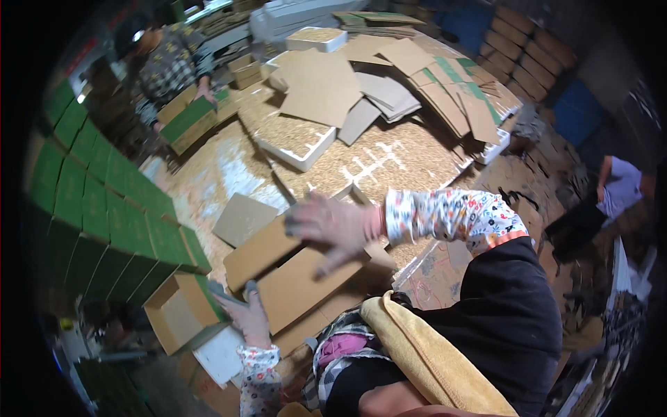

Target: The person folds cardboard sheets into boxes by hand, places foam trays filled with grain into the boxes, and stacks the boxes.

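A brown cardboard box [306,288] lies in front of me, its long flaps folded over with a dark narrow gap between them. My right hand [333,226], in a pale glove with greyed fingertips, is over the box's far side. It is smeared by motion, with the fingers spread and the thumb apart. At the box's left end is my left hand [249,316], also gloved, with its fingers stretched out and the thumb against the cardboard. Whether the right palm touches the flap I cannot tell. A loose grey-brown cardboard sheet [243,219] lies just beyond the box.
Green-and-brown boxes [118,208] are stacked at left, with an open box [182,313] nearby. Flat cardboard sheets [323,87] and white trays [306,156] lie on the table among straw-coloured pieces [410,156]. A co-worker [174,69] handles a green-sided box [191,125]; another person [615,187] is at right.
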Demonstrator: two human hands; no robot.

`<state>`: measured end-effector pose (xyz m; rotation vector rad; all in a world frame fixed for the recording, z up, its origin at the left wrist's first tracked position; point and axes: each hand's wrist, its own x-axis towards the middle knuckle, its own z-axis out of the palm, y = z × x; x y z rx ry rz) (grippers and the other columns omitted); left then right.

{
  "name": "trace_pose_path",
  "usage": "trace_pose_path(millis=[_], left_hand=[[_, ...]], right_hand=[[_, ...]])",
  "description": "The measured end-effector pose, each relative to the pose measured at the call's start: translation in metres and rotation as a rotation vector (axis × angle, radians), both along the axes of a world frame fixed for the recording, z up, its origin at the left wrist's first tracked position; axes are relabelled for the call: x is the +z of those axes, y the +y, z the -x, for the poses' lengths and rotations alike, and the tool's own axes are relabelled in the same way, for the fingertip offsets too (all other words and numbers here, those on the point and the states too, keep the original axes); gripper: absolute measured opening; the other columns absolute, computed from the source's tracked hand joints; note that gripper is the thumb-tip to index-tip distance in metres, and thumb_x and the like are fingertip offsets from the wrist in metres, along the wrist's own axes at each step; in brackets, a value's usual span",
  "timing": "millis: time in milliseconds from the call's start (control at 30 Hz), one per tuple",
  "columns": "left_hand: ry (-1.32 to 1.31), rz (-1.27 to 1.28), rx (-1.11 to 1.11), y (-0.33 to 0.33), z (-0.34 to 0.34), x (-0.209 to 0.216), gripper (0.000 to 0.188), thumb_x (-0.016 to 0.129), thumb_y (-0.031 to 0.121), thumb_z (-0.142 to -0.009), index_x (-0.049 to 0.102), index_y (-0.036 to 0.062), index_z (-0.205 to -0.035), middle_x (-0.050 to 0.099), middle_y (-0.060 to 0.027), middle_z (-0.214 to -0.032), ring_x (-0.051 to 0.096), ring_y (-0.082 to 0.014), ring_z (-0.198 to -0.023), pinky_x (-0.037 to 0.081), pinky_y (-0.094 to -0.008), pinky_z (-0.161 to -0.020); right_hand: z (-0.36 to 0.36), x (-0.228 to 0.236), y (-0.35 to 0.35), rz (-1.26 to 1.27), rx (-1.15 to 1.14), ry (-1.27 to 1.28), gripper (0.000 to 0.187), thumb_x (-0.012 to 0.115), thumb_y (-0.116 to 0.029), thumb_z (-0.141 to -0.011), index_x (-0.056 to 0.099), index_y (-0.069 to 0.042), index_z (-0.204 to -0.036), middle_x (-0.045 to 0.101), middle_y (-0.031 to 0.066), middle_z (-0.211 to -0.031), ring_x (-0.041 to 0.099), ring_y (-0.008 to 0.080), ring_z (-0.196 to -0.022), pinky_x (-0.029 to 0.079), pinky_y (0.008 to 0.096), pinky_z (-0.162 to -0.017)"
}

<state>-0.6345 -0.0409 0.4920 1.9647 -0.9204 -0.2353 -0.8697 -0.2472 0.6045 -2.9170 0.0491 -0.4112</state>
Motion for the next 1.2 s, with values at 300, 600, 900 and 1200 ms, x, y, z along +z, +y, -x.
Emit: trace_pose_path(millis=[300,600,900,1200], left_hand=[[0.371,-0.208,-0.506,0.003,-0.018,0.025,0.061,0.063,0.043,-0.086,0.049,-0.0029,-0.124,0.05,-0.0193,-0.13,0.049,-0.0351,-0.118,0.039,-0.0433,-0.102],[0.46,0.316,-0.17,-0.035,-0.008,0.032,0.063,0.065,0.014,-0.08,0.038,0.0012,-0.136,0.039,-0.0231,-0.138,0.032,-0.0381,-0.131,0.024,-0.0456,-0.113],[-0.173,-0.26,-0.14,-0.078,-0.035,0.023,0.055,0.054,-0.001,-0.08,0.04,0.0019,-0.133,0.046,-0.021,-0.131,0.042,-0.0361,-0.125,0.03,-0.0406,-0.108],[-0.141,-0.306,-0.114,-0.075,-0.027,0.03,0.058,0.053,0.0,-0.082,0.038,0.0038,-0.138,0.045,-0.0191,-0.136,0.041,-0.0332,-0.128,0.031,-0.0403,-0.108]], right_hand=[[0.05,-0.041,0.021,-1.163,-0.441,-0.379,0.089,0.034,-0.068,-0.09,0.026,0.001,-0.145,0.026,0.0231,-0.15,0.036,0.0304,-0.135,0.025,0.0437,-0.113],[-0.002,-0.096,-0.012,-1.052,-0.643,-0.023,0.089,0.06,-0.054,-0.085,0.025,0.003,-0.144,0.05,0.0307,-0.128,0.048,0.0366,-0.121,0.034,0.0359,-0.107],[0.213,-0.34,-0.023,-1.439,-1.307,-1.913,0.065,0.045,-0.037,-0.098,0.027,0.006,-0.143,0.035,0.0098,-0.147,0.031,0.0241,-0.134,0.015,0.0294,-0.114],[0.227,-0.299,-0.002,-2.089,-0.986,-1.592,0.061,0.06,-0.036,-0.09,0.036,-0.009,-0.139,0.05,0.011,-0.132,0.056,0.0308,-0.111,0.051,0.0461,-0.087]])
